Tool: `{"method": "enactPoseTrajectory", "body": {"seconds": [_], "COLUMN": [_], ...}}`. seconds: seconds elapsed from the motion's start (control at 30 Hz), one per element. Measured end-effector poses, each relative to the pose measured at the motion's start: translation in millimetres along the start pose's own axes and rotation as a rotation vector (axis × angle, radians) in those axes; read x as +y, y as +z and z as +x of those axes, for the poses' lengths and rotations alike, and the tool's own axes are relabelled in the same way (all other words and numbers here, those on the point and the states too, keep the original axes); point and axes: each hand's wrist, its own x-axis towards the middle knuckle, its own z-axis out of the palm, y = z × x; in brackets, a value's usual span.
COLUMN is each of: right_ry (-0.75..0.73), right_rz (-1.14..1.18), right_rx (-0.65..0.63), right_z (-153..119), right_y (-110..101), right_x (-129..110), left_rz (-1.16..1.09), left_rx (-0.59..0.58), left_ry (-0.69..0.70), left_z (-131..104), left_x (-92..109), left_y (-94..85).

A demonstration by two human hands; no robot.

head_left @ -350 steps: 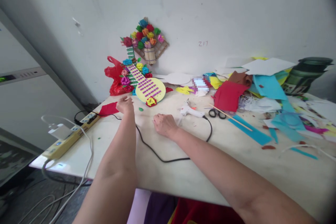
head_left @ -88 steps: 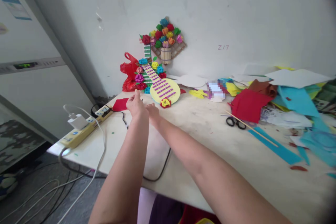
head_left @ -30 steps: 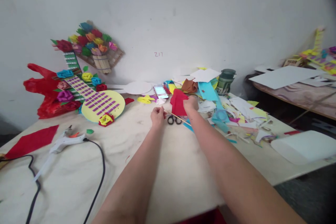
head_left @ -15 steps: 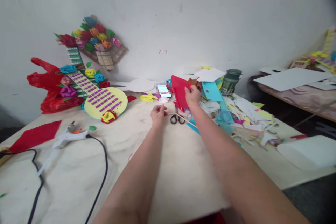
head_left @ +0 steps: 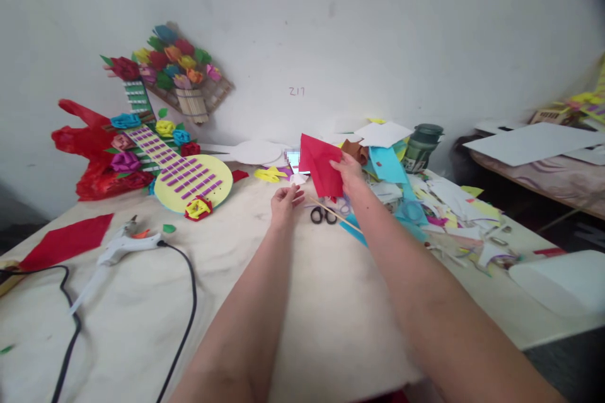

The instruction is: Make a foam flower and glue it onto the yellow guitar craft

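Note:
My right hand (head_left: 348, 173) grips the right edge of a red sheet of crepe-like paper (head_left: 319, 164), held up above the table. My left hand (head_left: 286, 203) hovers just below and left of the sheet, apart from it, its fingers half curled with small gaps between them. Beneath the sheet lie black-handled scissors (head_left: 323, 215), their blades partly hidden. A thin wooden stick (head_left: 331, 211) slants across the scissors toward my right forearm. Behind my left hand are a phone with a lit screen (head_left: 293, 161) and a yellow paper piece (head_left: 270, 174).
A paper guitar (head_left: 193, 184) with paper flowers leans at the left. A white glue gun (head_left: 123, 247) with a black cord and a red sheet (head_left: 69, 240) lie front left. Paper scraps (head_left: 454, 198) and a green bottle (head_left: 422, 148) crowd the right.
My right hand has turned the red sheet, which now faces me more broadly and reaches further left. The fingers of my left hand have loosened slightly. The view has shifted a little.

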Motion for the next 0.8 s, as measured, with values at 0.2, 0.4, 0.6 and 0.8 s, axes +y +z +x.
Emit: {"method": "enactPoseTrajectory", "body": {"seconds": [0.2,0.4,0.6,0.8], "right_ry": [-0.046,0.016,0.108,0.141], "right_rz": [-0.063,-0.02,0.064,0.053], "right_rx": [0.093,0.232,0.274,0.239], "right_z": [21.3,48.8,49.6,43.4], "right_y": [0.5,0.9,-2.5,27.5], "right_x": [7.0,11.9,18.0,30.0], "left_rz": [0.068,0.033,0.103,0.187], "left_rx": [0.047,0.135,0.175,0.331], "left_ry": [-0.008,0.038,0.017,0.026], "left_z": [0.5,6.8,8.9,7.3], "left_x": [-2.7,-8.5,-9.9,-4.4], "left_y": [2.1,-1.5,0.5,-0.6]}}
